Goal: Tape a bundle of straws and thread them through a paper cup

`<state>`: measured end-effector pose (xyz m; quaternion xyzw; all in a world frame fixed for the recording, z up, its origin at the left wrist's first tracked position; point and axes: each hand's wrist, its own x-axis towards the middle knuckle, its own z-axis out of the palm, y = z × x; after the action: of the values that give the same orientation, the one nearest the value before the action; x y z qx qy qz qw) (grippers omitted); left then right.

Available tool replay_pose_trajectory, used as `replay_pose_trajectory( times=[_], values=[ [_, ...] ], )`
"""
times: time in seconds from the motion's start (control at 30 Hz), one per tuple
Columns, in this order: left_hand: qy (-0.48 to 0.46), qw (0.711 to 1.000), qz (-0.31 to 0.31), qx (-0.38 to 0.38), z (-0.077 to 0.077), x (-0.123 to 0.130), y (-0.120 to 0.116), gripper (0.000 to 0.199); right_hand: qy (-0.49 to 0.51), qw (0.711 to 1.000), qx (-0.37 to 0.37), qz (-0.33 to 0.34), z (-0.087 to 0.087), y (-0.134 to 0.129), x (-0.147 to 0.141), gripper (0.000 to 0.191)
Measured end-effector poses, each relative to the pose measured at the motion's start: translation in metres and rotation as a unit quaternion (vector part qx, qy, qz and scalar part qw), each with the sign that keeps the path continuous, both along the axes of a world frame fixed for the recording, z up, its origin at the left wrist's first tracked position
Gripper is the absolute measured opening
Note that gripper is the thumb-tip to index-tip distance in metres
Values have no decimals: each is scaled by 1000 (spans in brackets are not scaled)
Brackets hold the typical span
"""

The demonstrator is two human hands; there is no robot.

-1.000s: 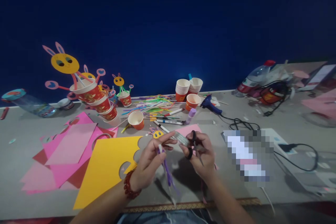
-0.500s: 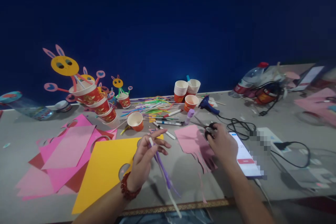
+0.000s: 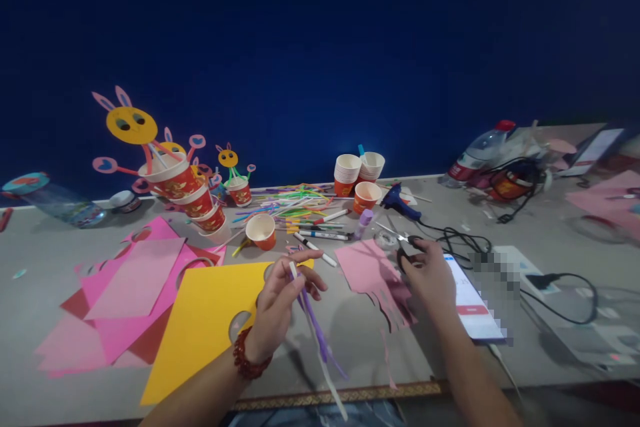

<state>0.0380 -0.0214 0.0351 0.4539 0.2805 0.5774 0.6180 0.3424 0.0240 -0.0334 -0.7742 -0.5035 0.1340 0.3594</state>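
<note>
My left hand (image 3: 280,307) pinches a white pipe cleaner (image 3: 332,383) and a purple pipe cleaner (image 3: 317,333) between thumb and fingers, their lower ends hanging toward the table's front edge. A red bead bracelet (image 3: 246,355) circles that wrist. In my right hand (image 3: 434,277) are black-handled scissors (image 3: 395,233), with the handle loops apart and the blades pointing up and left. Just left of the scissors lies a pink paper (image 3: 361,267) with ragged strips cut along its near edge. Beneath my left hand is a yellow sheet (image 3: 200,320) with round holes cut from it.
Pink sheets (image 3: 135,280) pile at the left. Behind stand paper cups with yellow bunny faces (image 3: 131,125), a single cup (image 3: 261,232), stacked cups (image 3: 347,177) and loose pipe cleaners (image 3: 300,199). A blue glue gun (image 3: 400,203), black cable (image 3: 465,243) and lit phone (image 3: 473,310) occupy the right.
The scissors' handle loops have spread a little, and the blades show more clearly. My left hand keeps its hold on the pipe cleaners. The whole view has shifted slightly.
</note>
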Motion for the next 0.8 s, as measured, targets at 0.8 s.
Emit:
replay_pose_trajectory(
  times=[0.8],
  values=[
    [62, 997, 10, -42, -11, -2, 11, 18, 179, 877, -47, 444, 66, -28, -78, 27]
  ],
)
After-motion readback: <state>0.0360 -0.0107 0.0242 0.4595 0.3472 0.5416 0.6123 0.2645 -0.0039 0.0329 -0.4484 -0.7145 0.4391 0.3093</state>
